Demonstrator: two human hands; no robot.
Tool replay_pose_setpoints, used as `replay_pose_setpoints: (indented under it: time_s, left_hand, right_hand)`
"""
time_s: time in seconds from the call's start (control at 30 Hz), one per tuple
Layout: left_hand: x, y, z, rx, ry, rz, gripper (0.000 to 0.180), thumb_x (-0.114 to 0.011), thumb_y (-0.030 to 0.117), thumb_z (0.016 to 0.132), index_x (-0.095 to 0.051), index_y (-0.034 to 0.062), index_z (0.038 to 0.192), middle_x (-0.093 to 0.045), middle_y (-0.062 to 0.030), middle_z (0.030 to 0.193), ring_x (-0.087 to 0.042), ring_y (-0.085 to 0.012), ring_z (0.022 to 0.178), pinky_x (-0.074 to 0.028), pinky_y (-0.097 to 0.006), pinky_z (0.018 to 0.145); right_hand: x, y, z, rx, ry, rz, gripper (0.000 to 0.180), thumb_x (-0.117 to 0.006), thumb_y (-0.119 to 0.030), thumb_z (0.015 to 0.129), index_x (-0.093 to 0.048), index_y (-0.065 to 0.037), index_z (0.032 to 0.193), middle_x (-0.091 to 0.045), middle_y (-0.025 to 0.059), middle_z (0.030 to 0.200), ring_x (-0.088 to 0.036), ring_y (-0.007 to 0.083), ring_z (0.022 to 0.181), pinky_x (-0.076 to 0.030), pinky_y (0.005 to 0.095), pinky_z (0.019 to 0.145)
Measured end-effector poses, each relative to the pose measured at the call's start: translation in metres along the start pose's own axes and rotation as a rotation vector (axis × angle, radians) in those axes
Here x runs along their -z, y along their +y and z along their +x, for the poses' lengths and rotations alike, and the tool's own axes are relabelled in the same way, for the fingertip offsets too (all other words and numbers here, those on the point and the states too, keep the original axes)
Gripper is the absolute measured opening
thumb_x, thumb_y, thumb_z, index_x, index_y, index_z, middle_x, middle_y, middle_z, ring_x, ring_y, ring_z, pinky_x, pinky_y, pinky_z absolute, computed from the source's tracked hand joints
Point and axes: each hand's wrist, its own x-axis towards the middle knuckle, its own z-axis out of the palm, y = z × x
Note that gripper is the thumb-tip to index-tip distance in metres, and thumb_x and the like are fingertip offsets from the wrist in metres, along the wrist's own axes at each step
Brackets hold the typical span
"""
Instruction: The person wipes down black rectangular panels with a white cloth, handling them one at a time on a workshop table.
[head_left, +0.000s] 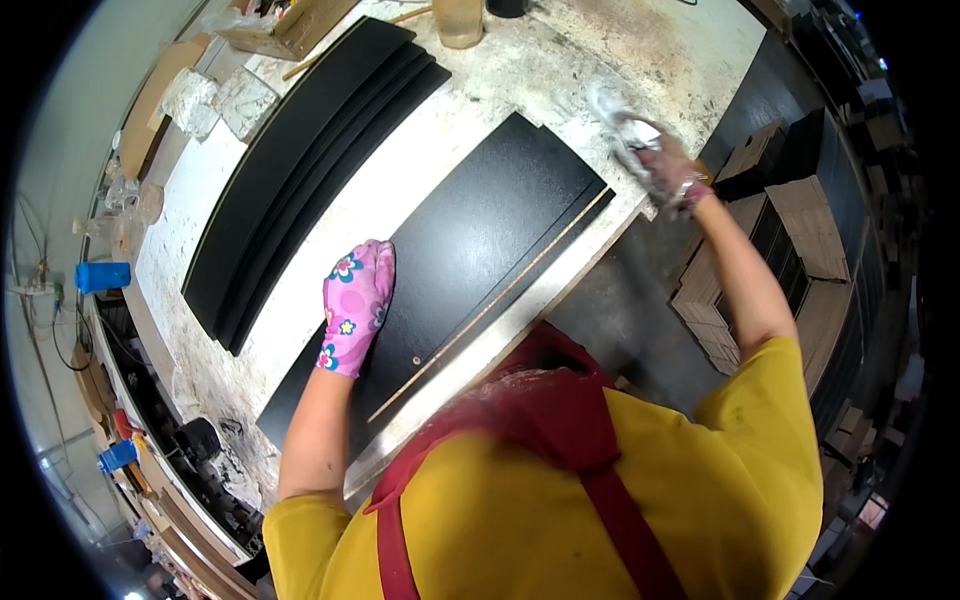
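Note:
A flat black panel [470, 230] lies in front of me on the worktable, with another black board under it showing along its edges. Its near long edge is bare, light-brown board, and a small round hole shows near its lower corner. My left hand [358, 300], in a pink flowered glove, is closed at the panel's left edge, fingertips out of sight. Beyond the panel's right end, my right hand [668, 170] grips a crumpled whitish rag [632, 140] over the stained tabletop. Motion smears the rag and fingers.
Several black panels [310, 170] lie stacked at the left of the white worktable [690, 70]. Behind them are wrapped white blocks [245, 103], a cardboard box [290, 35] and a container of yellowish liquid [459, 22]. Black-and-brown boards [815, 225] stand on the floor at right.

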Motion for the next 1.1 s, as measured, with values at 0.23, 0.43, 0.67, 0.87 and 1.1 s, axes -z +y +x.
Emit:
replay_pose_setpoints:
  time_s: [0.23, 0.43, 0.67, 0.87, 1.1]
  left_hand:
    - [0.000, 0.003, 0.003, -0.025, 0.035, -0.014, 0.029, -0.045, 0.023, 0.099, -0.063, 0.0005, 0.093, -0.065, -0.0193, 0.087, -0.063, -0.0376, 0.083, -0.050, -0.042, 0.074]
    - [0.001, -0.002, 0.001, -0.024, -0.029, -0.039, 0.032, -0.044, 0.027, 0.099, -0.063, 0.0030, 0.091, -0.065, -0.0186, 0.086, -0.063, -0.0370, 0.083, -0.050, -0.042, 0.073]
    - [-0.001, -0.001, 0.006, 0.019, -0.043, 0.046, 0.035, -0.044, 0.032, 0.099, -0.065, 0.0040, 0.093, -0.067, -0.0178, 0.086, -0.065, -0.0359, 0.080, -0.052, -0.044, 0.072]
    - [-0.011, -0.008, 0.000, -0.016, 0.092, -0.021, 0.042, -0.041, 0.035, 0.099, -0.066, 0.0038, 0.084, -0.068, -0.0181, 0.083, -0.066, -0.0356, 0.077, -0.053, -0.044, 0.069]
    - [-0.011, -0.003, 0.001, -0.082, 0.106, -0.004, 0.041, -0.041, 0.034, 0.099, -0.065, 0.0026, 0.087, -0.068, -0.0187, 0.083, -0.066, -0.0354, 0.077, -0.053, -0.043, 0.071]
  right_hand:
    - [-0.017, -0.072, -0.049, 0.898, 0.251, -0.400, 0.070, -0.074, 0.003, 0.067, -0.054, -0.012, 0.132, -0.059, 0.0116, 0.127, -0.056, 0.0293, 0.118, -0.046, 0.0405, 0.099]
    - [-0.111, -0.094, -0.091, 0.720, -0.019, -0.809, 0.075, -0.069, -0.028, 0.078, -0.037, -0.016, 0.145, -0.054, 0.0147, 0.134, -0.045, 0.0330, 0.129, -0.031, 0.0451, 0.111]
    - [-0.130, -0.108, -0.052, 0.678, 0.206, -0.616, 0.075, -0.073, -0.009, 0.071, -0.045, -0.015, 0.141, -0.052, 0.0145, 0.135, -0.046, 0.0293, 0.129, -0.033, 0.0446, 0.112]
    - [-0.131, -0.084, -0.062, 0.831, 0.183, -0.523, 0.052, -0.062, -0.011, 0.082, -0.054, -0.019, 0.133, -0.056, 0.0119, 0.130, -0.051, 0.0255, 0.123, -0.038, 0.0434, 0.106]
    - [0.052, 0.017, -0.021, 0.224, 0.431, 0.001, 0.047, -0.057, -0.011, 0.085, -0.054, -0.006, 0.131, -0.066, 0.0111, 0.108, -0.063, 0.0183, 0.088, -0.051, 0.0279, 0.078]
